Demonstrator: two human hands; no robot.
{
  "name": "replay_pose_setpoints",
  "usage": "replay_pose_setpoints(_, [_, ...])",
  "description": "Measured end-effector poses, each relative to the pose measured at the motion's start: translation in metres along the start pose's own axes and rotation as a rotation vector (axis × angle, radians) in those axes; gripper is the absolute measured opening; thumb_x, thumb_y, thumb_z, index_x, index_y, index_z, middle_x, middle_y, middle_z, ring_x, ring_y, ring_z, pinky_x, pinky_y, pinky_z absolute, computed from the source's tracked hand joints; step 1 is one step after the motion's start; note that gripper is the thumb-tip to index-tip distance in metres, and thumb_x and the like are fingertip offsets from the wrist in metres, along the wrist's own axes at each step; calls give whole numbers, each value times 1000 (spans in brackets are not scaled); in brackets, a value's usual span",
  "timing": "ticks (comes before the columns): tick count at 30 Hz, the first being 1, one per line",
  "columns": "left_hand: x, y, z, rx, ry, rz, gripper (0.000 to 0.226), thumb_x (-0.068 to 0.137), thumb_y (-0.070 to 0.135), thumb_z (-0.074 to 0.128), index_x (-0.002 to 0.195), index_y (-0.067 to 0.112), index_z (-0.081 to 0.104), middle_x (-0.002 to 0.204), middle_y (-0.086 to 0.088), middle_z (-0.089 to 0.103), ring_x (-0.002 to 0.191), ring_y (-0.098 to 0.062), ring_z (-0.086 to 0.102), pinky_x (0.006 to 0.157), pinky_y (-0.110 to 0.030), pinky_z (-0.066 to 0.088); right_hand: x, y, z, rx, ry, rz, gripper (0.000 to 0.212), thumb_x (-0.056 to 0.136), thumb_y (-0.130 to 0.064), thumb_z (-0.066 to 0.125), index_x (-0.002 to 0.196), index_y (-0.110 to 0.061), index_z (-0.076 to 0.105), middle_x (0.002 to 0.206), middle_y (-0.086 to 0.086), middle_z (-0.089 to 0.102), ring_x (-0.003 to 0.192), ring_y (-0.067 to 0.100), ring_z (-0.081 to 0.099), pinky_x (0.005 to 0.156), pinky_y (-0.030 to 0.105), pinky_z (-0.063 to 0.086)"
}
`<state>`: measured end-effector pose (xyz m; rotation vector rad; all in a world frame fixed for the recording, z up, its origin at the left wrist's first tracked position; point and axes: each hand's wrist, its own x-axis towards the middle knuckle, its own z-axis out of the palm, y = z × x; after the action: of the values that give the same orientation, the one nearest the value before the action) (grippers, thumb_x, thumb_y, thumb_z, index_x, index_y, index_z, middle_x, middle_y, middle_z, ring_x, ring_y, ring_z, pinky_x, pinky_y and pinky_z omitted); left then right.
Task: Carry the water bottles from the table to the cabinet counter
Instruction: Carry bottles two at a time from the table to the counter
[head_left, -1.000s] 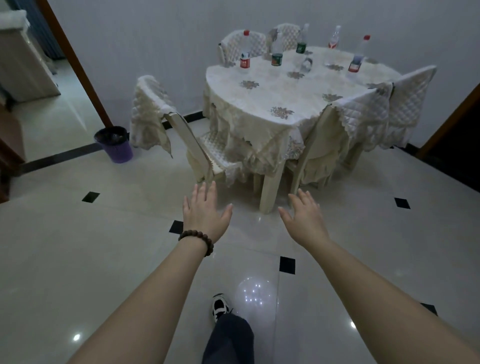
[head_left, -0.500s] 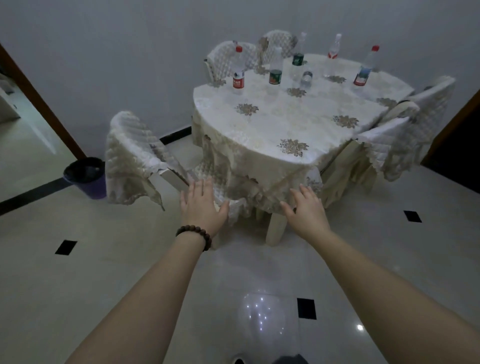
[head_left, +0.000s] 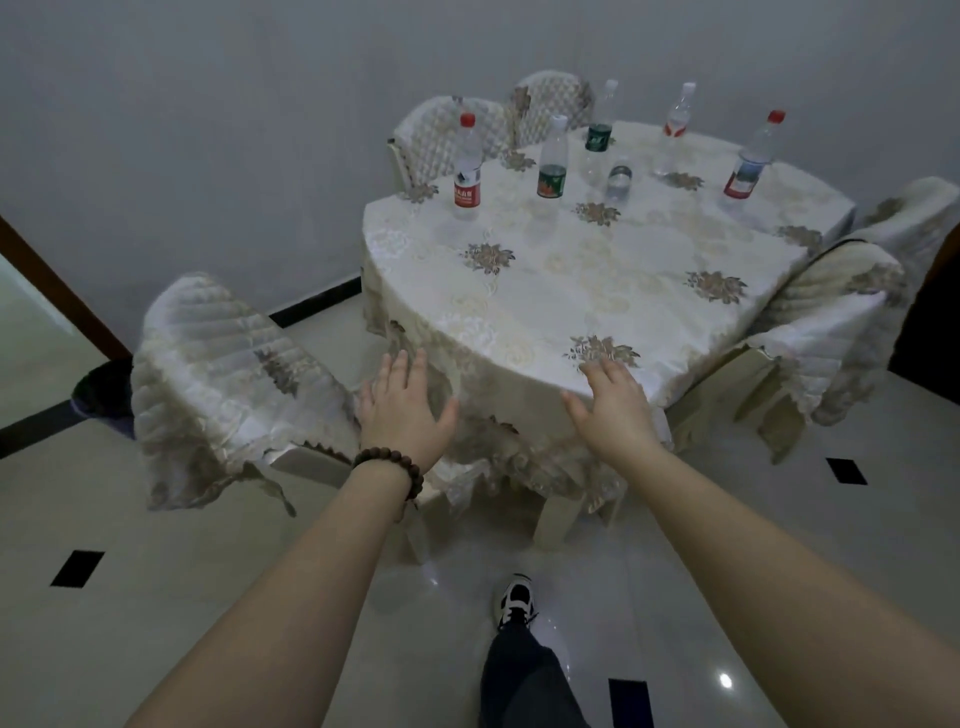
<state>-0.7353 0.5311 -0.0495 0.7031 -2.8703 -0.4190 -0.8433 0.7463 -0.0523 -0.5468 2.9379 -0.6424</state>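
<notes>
Left grip: my left hand (head_left: 402, 410) is spread flat, fingers apart, holding nothing, just off the worktop's near-left edge.
Right grip: my right hand (head_left: 613, 402) is also splayed wide and empty, over the worktop's near edge.
Wrist: bead bracelet (head_left: 390, 465) on the left one.
Worktop (head_left: 571, 280): round, under a cream flowered cloth.
Bottles: all at the worktop's far side, well apart from both hands, all upright.
Far left: red-label bottle (head_left: 466, 169), red cap.
Next right: green-label bottle (head_left: 551, 163).
Behind that: dark-green-label bottle (head_left: 598, 132).
Middle: small short bottle (head_left: 619, 183).
Far back: clear bottle with red band (head_left: 675, 127).
Far right: red-capped bottle with blue-red label (head_left: 750, 161).
Chairs: covered chair (head_left: 228, 384) left of the worktop, covered chair at right (head_left: 826, 322).
Floor: my shoe (head_left: 515, 597) below the worktop's near edge.
</notes>
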Motion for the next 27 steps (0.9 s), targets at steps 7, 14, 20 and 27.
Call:
replay_pose_setpoints(7, [146,30,14,-27,-27,-2,71,95,51,37,153,18,12,161,-5,11,148,-20,3,119,-44,3,143,12,-12,35,10,28,55,98,-41,41,145,-14,34,158,10,19,148,24,7,119,45,12])
replay_pose_setpoints(14, [269,59,19,-21,-8,17,71,95,50,39,153,18,13,160,-6,12,148,-21,2,119,-45,2,261,16,-27,10,-4,28,56,98,-42,41,145,-14,33,159,11,18,148,25,7,118,46,12])
replay_pose_setpoints(20, [339,60,32,-17,-8,9,71,95,51,39,152,18,14,160,-7,13,148,-22,3,119,-45,4,332,12,-21,12,-33,31,55,98,-41,42,145,-14,33,159,10,18,148,24,6,118,45,12])
replay_pose_setpoints(27, [426,51,50,-109,-42,-1,68,95,49,41,151,16,22,159,-7,16,148,-22,6,119,-43,7,413,4,-8,21,-22,80,56,97,-40,43,145,-14,33,159,11,18,148,25,7,119,46,12])
